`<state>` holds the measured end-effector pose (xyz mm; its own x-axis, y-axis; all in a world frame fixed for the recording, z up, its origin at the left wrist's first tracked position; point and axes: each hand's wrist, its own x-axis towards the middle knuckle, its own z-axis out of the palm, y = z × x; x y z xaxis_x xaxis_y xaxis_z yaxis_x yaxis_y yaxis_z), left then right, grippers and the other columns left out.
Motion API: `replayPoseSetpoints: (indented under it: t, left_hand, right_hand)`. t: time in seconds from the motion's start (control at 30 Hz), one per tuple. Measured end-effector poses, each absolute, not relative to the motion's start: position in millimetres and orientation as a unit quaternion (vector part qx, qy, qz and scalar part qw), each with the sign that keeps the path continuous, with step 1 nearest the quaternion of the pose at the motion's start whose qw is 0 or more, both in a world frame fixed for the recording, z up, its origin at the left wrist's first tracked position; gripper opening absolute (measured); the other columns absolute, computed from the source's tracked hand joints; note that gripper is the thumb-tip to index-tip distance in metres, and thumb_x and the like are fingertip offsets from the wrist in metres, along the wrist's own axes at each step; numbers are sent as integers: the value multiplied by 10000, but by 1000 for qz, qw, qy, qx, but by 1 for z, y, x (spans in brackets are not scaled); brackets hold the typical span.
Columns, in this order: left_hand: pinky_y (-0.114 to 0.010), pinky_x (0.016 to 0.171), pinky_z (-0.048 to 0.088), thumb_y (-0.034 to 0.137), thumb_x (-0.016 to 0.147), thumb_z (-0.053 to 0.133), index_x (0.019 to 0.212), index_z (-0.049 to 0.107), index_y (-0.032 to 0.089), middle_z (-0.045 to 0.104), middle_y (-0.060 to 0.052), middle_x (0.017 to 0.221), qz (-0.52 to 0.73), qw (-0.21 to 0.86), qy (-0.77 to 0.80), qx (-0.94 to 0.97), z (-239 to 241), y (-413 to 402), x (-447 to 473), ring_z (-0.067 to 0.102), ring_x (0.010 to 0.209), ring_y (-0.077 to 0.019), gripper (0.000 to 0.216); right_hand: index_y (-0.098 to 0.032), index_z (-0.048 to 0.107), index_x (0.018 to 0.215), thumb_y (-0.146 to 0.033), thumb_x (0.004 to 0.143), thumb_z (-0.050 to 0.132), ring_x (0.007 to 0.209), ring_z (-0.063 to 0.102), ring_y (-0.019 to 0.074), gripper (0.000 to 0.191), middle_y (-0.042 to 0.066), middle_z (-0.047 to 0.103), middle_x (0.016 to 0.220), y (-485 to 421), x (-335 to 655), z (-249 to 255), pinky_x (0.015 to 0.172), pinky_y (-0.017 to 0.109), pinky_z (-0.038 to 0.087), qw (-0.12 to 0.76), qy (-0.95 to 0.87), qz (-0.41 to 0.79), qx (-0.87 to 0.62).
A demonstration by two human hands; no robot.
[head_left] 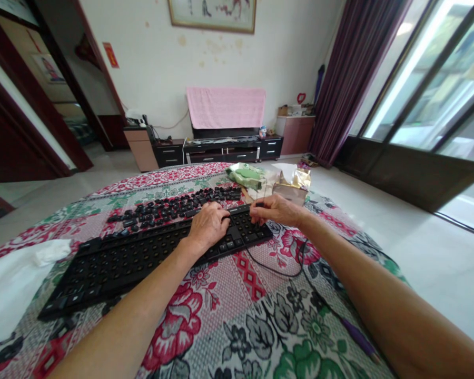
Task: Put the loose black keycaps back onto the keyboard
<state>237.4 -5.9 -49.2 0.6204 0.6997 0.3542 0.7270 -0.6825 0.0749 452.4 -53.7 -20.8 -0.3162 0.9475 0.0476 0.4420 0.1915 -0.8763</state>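
Observation:
A black keyboard frame (114,263) with most keycaps removed lies across a floral tablecloth (237,316). Loose black keycaps (169,208) are spread in rows just behind it. My left hand (208,226) rests curled on the keyboard's right part, fingers closed over it. My right hand (274,209) hovers at the keyboard's far right corner, fingertips pinched on a small black keycap. The keyboard's black cable (284,266) loops on the cloth under my right forearm.
A green packet (247,176) and crumpled gold and clear wrappers (294,184) lie behind the keyboard. White tissue paper (16,279) sits at the table's left edge. Beyond the table are a TV stand with a pink cloth (225,108), purple curtains and glass doors.

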Motion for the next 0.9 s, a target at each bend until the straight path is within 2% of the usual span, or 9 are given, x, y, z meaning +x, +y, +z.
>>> replayPoseSetpoints:
  t: [0.17, 0.4, 0.6, 0.7, 0.9]
  left_hand:
    - [-305, 813, 446, 283, 843, 482, 942, 700, 233, 622, -37, 984, -175, 43, -396, -900, -49, -8, 237, 527, 898, -197, 244]
    - [-315, 800, 450, 284, 848, 469, 940, 698, 225, 620, -42, 975, -168, 52, -389, -904, -49, -8, 237, 522, 890, -202, 254]
    - [-330, 851, 442, 260, 848, 464, 911, 705, 214, 630, -50, 949, -172, 60, -374, -909, -50, -7, 236, 540, 882, -197, 254]
    - [-339, 850, 451, 262, 831, 485, 900, 708, 215, 640, -52, 951, -188, 41, -370, -909, -49, -6, 236, 557, 887, -199, 238]
    - [-337, 887, 446, 329, 765, 589, 992, 683, 182, 667, -59, 1002, -273, -54, -325, -904, -45, -11, 242, 591, 929, -197, 286]
  right_hand:
    - [-188, 615, 759, -436, 785, 569, 531, 569, 96, 254, 15, 671, 675, -51, 451, -25, 538, 241, 477, 320, -709, 382, -499]
    - [-188, 581, 690, -475, 761, 590, 489, 557, 103, 295, 31, 667, 642, -48, 453, -33, 518, 268, 489, 375, -648, 402, -528]
    - [-184, 574, 687, -469, 770, 581, 466, 548, 95, 297, 36, 659, 641, -45, 453, -37, 478, 251, 478, 449, -560, 426, -551]
    - [-178, 565, 674, -427, 777, 585, 465, 547, 88, 271, 32, 649, 631, -45, 450, -35, 478, 239, 480, 466, -541, 421, -559]
    - [-181, 575, 717, -428, 780, 584, 547, 590, 96, 256, 34, 673, 709, -47, 438, -32, 577, 255, 520, 502, -558, 406, -521]
